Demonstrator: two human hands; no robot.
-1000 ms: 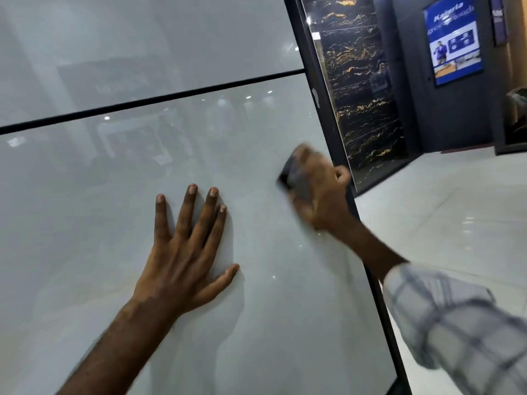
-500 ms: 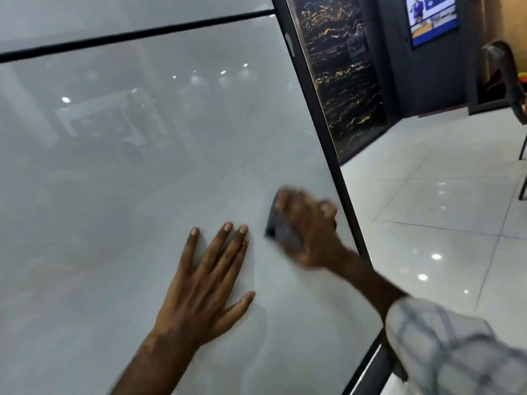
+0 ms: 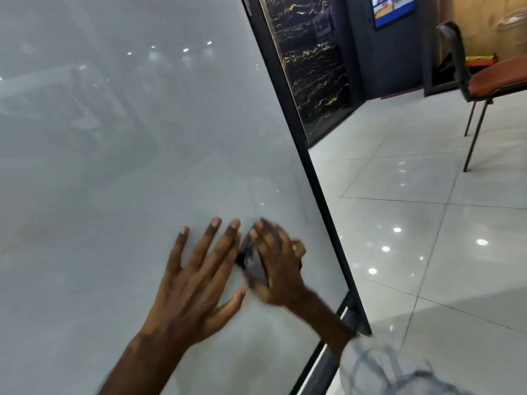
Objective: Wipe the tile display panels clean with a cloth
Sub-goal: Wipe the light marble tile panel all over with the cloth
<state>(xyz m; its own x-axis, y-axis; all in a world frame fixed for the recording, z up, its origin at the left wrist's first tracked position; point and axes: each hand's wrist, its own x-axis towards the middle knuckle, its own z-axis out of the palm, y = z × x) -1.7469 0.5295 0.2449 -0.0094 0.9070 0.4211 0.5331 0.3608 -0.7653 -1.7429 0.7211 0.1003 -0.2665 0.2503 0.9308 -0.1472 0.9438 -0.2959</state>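
Left hand (image 3: 196, 277) flat on panel (image 3: 142, 166), fingers spread, holding nothing: decent brace. Right hand (image 3: 278, 263) fingers curled over bunched cloth (image 3: 252, 262), pressed low on panel, just beside left fingertips. Suggest even pressure, overlapping strokes out to frame (image 3: 313, 172). Bare palm probably leaves prints, so wipe there last.

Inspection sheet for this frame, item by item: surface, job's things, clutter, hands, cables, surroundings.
Surface: pale glossy panel in a black frame, reflecting ceiling lights.
Job's things: dark cloth, bunched against the panel's lower right part.
Clutter: nothing seen.
Hands: left hand flat on the panel, fingers spread; right hand holds the cloth against the panel, blurred.
Cables: nothing seen.
Surroundings: black-and-gold panel behind, shiny tiled floor, chair, blue poster.
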